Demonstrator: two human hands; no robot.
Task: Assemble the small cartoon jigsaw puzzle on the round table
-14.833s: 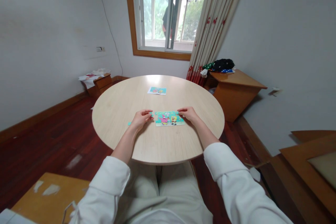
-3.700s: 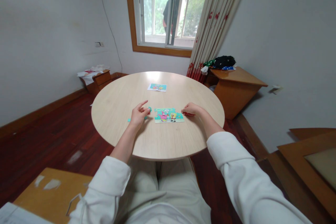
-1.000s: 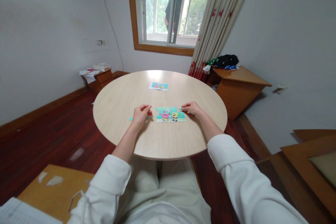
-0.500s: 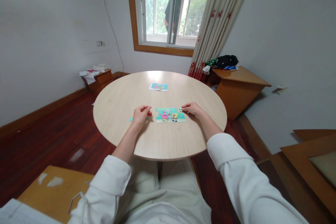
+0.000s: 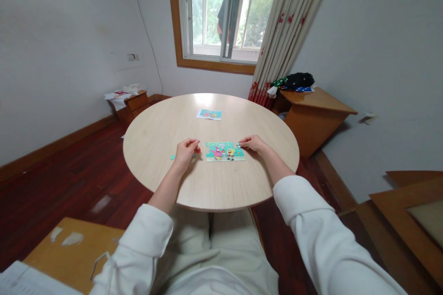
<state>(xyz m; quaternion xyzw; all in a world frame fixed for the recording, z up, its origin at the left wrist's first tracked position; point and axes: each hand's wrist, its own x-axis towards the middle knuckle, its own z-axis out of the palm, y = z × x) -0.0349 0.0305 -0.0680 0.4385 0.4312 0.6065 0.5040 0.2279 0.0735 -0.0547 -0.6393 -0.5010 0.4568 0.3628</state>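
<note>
A partly joined jigsaw puzzle (image 5: 224, 152) with cartoon figures on a teal ground lies flat on the round table (image 5: 221, 189). At its upper right corner, my right hand (image 5: 254, 143) pinches a small puzzle piece (image 5: 238, 145) between thumb and fingertips. To the left of the puzzle, apart from it, my left hand (image 5: 187, 150) hovers with its fingers curled together; what they hold, if anything, is too small to make out. A loose teal piece (image 5: 172, 157) shows beside the left wrist, and the hand partly hides whatever lies under it.
Farther back on the table lies a creased picture sheet (image 5: 209, 115) with a similar cartoon. A wooden desk (image 5: 314, 106) carrying dark cloth (image 5: 298, 81) stands at the right. A small cabinet (image 5: 136, 103) with papers is at the left, below the window. Beyond the window stands a person.
The piece in my right hand has shifted very slightly and its angle looks changed at the puzzle's upper right corner. My left hand stays nearly still.
</note>
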